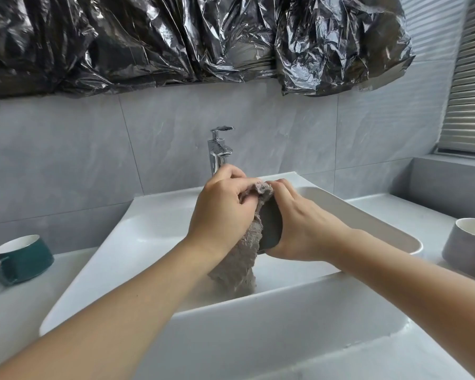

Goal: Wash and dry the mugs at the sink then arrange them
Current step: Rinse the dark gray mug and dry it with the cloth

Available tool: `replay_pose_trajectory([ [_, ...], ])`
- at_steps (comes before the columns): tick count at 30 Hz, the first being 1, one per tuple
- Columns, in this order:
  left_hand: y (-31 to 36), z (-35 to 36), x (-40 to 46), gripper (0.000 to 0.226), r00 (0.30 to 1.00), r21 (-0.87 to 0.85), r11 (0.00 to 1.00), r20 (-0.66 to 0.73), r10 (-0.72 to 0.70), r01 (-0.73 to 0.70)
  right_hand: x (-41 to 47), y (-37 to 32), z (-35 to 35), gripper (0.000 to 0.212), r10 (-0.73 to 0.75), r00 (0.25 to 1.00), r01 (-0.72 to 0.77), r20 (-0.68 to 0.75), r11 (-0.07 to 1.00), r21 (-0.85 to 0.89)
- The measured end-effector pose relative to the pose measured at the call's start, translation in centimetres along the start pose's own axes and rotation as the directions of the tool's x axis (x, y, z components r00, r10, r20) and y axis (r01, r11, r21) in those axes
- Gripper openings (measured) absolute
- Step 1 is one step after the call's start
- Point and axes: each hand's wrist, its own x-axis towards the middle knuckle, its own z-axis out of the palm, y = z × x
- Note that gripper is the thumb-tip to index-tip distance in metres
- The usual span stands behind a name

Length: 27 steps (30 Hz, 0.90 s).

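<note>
**Drying a dark mug over the basin**

The right hand (pixel 291 223) clasps the dark mug (pixel 270 227) above the sink (pixel 258 333), so drips fall inside, while the left hand (pixel 220 212) pinches a grey cloth (pixel 247 253) against its rim (probably drying). Two other mugs wait on the counter.

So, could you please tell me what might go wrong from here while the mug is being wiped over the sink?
1. The dark mug is held above the sink by the right hand alone; if wet, it could slip and chip.
2. The cloth trails into the basin and may soak up water.
3. The green mug sits near the counter's left end, where an elbow might knock it.
</note>
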Motion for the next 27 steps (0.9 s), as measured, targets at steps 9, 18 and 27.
replay_pose_trajectory([
  [9, -1.1, -1.1, -2.2, 0.032, 0.939, -0.096, 0.993, 0.333, 0.090, -0.061, -0.1, 0.6, -0.5, 0.092, 0.088, 0.995, -0.086, -0.036, 0.995, 0.040],
  [18, -0.3, -2.0, -1.7, 0.061, 0.872, 0.163, 0.983, 0.490, -0.002, -0.089, 0.1, 1.2, 0.1, 0.105, -0.031, 0.999, 0.031, -0.014, 0.999, 0.015],
  [27, -1.4, -3.2, -2.2, 0.063, 0.885, -0.235, 0.940, 0.450, -0.122, 0.249, -0.9, 3.2, -1.2, 0.117, 0.135, 0.983, -0.179, 0.123, 0.843, 0.507],
])
